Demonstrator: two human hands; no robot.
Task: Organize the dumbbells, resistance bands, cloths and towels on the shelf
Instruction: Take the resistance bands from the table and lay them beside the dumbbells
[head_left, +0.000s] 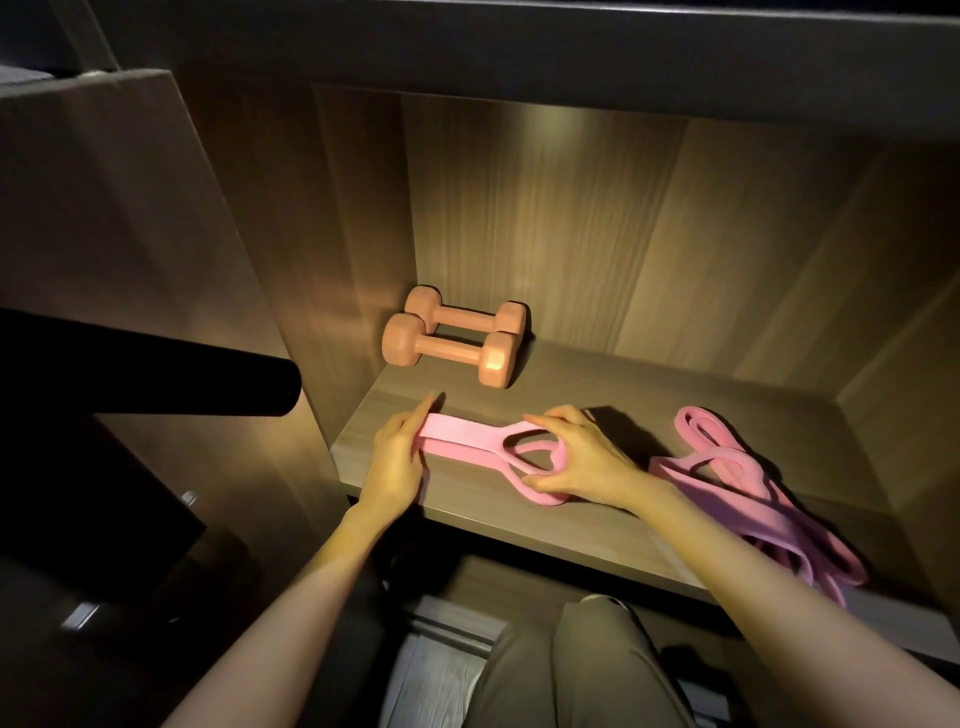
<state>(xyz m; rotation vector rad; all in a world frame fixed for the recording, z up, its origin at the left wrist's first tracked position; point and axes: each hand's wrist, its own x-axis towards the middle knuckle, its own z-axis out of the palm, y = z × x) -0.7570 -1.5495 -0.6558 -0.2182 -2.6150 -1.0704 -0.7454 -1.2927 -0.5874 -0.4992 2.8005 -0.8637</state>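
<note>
Head view: wooden shelf (649, 384), lit from above, walls close on the left and right.

- Folded band (467, 441): pink and flat, doubled into a strip near the shelf's front edge, loops at its right end.
- Left hand (397, 457): fingers straight, laid against the strip's left end and pinning the fold. Not curled round it.
- Right hand (576, 457): thumb and fingers curled round the loops, pinching them together.
- Loose bands (753, 493): pink tangle to the right, near the right wall. Its tail lies at the front edge and looks to spill over it.
- Dumbbells (457, 338): two, orange-pink, side by side at the back left corner, well clear of both hands.

Handling, as judgement:
- The band is light, limp and rubbery. It probably springs open if the fold is let go, so hold it at both ends as now, or flat across the layers.
- The tangle likely snags; lift it by one loop rather than dragging.
- The dumbbells are dense and rigid. Take them by the bar.

Room:
- Bare board lies behind the hands, between the dumbbells and the tangle.
- The front edge is close under the wrists, so anything nudged forward may drop off.
- No cloths or towels in view.
</note>
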